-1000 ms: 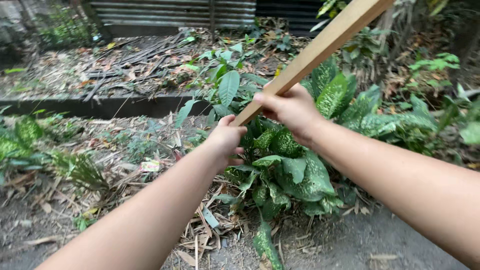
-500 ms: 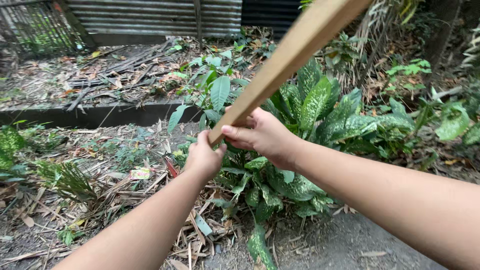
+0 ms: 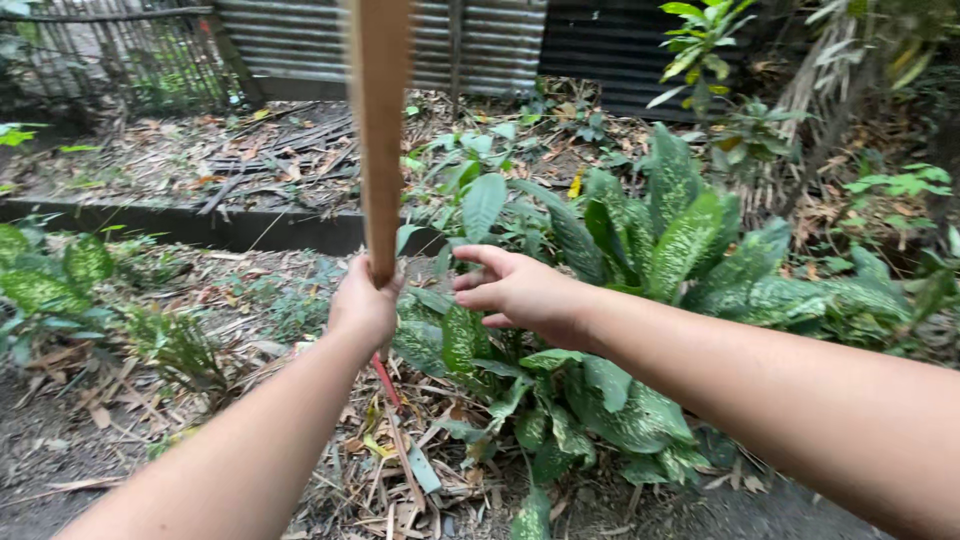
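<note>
Far left I see spotted-leaf plants (image 3: 45,285) low by the frame edge, w/ a wire fence (image 3: 110,55) up behind them and a dark concrete curb (image 3: 200,225) running across the ground. Dry leaves and sticks (image 3: 270,150) lie scattered beyond the curb, corrugated metal sheeting (image 3: 300,40) at the back.

Moving in: my left hand (image 3: 363,305) is clenched round the bottom end of a wooden stick (image 3: 380,130). Stick stands nearly upright, flat and pale brown, rising from the fist straight up out of the top of the frame, in front of the sheeting. It's held in the air above the leaf litter, not touching ground or plants as far as I can tell. A thin red stem or strip (image 3: 385,380) shows on the ground just below the fist.

Just right of that, my right hand (image 3: 520,290) is off the stick, fingers (image 3: 480,256) spread and loose, holding nothing, near the stick but apart from it. It hovers over a big spotted green plant (image 3: 640,260) w/ broad leaves that fills the centre-right. Bare soil (image 3: 780,510) sits at bottom right, more green shrubs (image 3: 890,185) at far right.
</note>
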